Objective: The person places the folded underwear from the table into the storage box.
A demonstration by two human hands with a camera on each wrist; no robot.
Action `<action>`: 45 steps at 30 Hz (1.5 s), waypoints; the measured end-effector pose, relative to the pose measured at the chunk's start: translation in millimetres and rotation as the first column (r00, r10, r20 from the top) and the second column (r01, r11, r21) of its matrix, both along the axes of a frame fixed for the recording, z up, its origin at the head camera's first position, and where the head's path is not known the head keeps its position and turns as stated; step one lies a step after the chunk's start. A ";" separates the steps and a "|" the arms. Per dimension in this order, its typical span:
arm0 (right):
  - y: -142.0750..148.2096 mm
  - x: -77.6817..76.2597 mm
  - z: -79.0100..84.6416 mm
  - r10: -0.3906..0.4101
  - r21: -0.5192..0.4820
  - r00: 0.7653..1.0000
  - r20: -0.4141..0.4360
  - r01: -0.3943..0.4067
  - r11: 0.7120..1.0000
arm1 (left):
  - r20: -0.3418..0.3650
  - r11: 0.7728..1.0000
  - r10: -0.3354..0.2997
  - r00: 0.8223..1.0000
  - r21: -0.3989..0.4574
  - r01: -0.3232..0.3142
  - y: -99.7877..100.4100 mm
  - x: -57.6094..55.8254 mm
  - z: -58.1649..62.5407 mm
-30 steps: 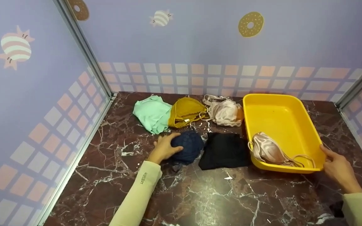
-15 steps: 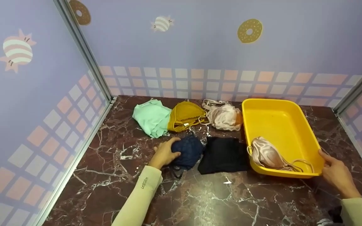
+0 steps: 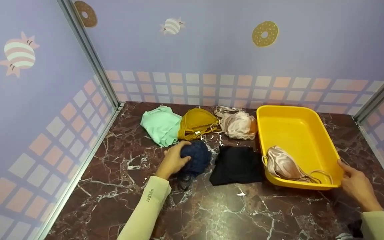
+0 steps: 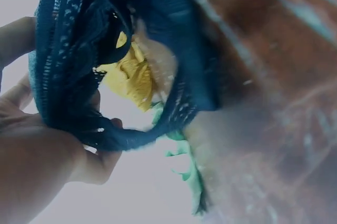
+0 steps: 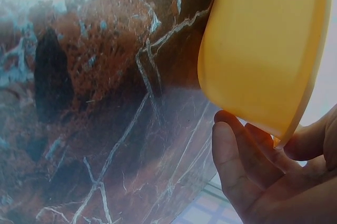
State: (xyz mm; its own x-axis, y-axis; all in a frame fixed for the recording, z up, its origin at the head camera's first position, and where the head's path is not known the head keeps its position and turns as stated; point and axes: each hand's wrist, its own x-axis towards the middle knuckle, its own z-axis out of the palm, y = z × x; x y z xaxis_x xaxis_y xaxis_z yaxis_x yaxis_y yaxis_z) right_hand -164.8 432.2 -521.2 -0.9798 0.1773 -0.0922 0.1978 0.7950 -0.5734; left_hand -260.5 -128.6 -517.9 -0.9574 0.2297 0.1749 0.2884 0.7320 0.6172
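Observation:
My left hand (image 3: 173, 160) grips a navy blue lace bra (image 3: 197, 158), fingers and thumb around its left side; straps dangle below it in the left wrist view (image 4: 174, 18). At the right, my right hand (image 3: 358, 182) pinches the near right corner of a yellow plastic tub (image 3: 325, 136), thumb over the rim and fingers under it in the right wrist view. A shiny champagne-pink bra (image 3: 282, 163) lies in the tub's near left corner, one strap looped over the edge. Right of the navy bra lies a folded black garment (image 3: 237, 165).
Along the back lie a mint green garment (image 3: 162, 125), a mustard bra (image 3: 197, 122) and a pale pink bra (image 3: 238, 124) against the tub's left side. A dark marbled tabletop (image 3: 218, 210) is bounded by patterned panels (image 3: 192, 46) behind and on both sides.
My left hand grips the navy bra and has shifted it slightly left, away from the black garment. The right hand stays on the tub. The head view has tilted a little upward.

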 end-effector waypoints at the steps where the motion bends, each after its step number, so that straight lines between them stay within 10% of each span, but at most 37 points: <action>1: 0.1 0.7 -0.5 -0.002 0.001 1.000 -0.002 0.002 1.000 | -0.006 1.000 -0.007 1.000 0.014 0.008 0.1 0.2 2.1; 14: 2.9 3.3 -1.7 0.005 0.013 1.000 -0.012 -0.005 1.000 | -0.099 0.991 -0.027 0.995 0.129 0.040 -0.6 8.0 23.2; 29: 5.7 4.1 -0.8 -0.024 -0.013 1.000 -0.002 0.024 1.000 | -0.317 0.959 -0.088 0.944 0.228 0.166 23.1 9.9 68.3; 45: 0.2 -0.5 1.4 0.010 -0.009 0.999 -0.045 -0.010 1.000 | -0.546 0.910 -0.135 0.827 0.261 0.322 71.4 23.6 115.8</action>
